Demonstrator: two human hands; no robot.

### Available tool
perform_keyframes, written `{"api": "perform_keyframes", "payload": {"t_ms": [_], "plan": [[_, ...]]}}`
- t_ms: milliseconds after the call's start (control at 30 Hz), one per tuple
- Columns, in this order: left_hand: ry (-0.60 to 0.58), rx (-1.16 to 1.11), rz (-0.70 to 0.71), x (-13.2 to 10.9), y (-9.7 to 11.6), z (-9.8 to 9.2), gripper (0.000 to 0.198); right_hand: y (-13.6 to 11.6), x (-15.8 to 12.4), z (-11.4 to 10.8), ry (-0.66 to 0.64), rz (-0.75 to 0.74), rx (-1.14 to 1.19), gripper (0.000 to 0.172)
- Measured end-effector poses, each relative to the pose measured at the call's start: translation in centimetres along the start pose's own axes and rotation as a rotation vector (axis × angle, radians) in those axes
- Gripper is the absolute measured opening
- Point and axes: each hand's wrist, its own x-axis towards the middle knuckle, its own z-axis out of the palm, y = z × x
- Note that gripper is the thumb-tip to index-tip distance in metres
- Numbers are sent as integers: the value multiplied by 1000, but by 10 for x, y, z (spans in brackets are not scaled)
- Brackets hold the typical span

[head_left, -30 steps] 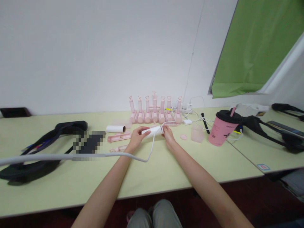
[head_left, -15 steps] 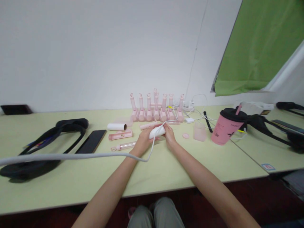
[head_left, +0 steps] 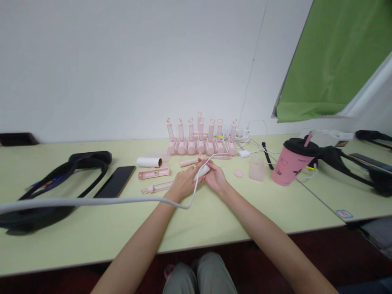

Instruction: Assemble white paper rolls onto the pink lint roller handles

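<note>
Over the middle of the table, my left hand [head_left: 184, 181] is closed around a white roll [head_left: 201, 172], its fingers partly covering it. My right hand [head_left: 216, 178] cups the roll's other end, palm turned inward, thumb and fingers pressed against it. Just beyond the hands lies a slim pink handle piece [head_left: 187, 162]. Left of my left hand are a clear pink tube with a looped end [head_left: 157, 187], an open pink casing [head_left: 154, 172] and another white roll [head_left: 149, 162] with a brown core. A white cable [head_left: 196, 188] crosses in front of my hands.
Several pink tube-topped holders [head_left: 200, 146] stand in a row by the wall. To the right are a pink disc [head_left: 239, 174], a translucent pink container [head_left: 257, 169] and a lidded pink cup [head_left: 290, 165]. A phone [head_left: 115, 181] and black headset frame [head_left: 92, 159] lie left.
My right hand has rolled over so that more of its palm shows. The fingers of both hands now cover more of the white roll, and its visible part has tilted.
</note>
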Motion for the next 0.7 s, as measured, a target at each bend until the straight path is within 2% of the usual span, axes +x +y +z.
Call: {"api": "perform_keyframes", "payload": {"t_ms": [133,233,300,400,433,467,500,533,600,633,700], "plan": [[9,-118,20,0,2,-3,54,11,7,-2,34,-16,-4,30],[35,-223,-16,3,5,-4,53,9,13,2,78,-48,-176,27],[80,-318,-85,5,6,-3,53,-4,12,2,57,-82,-479,20],[201,-649,-279,11,2,2,56,-38,3,-9,31,-197,-1235,21],[253,-820,-359,14,-1,4,57,-51,-1,-16,131,-251,-1508,23],[307,-1007,-433,16,-4,6,56,-63,-6,-23,287,-250,-1741,27],[361,-1193,-496,19,-8,8,54,-73,-10,-31,416,-186,-1931,31],[413,-1362,-544,22,-12,10,52,-82,-13,-38,464,-68,-2073,32],[506,-1598,-601,26,-18,11,46,-91,-16,-48,425,183,-2211,28],[537,-1660,-611,27,-20,11,45,-92,-17,-51,390,243,-2230,26],[580,-1697,-615,28,-25,10,45,-90,-16,-53,338,244,-2234,27]]}}
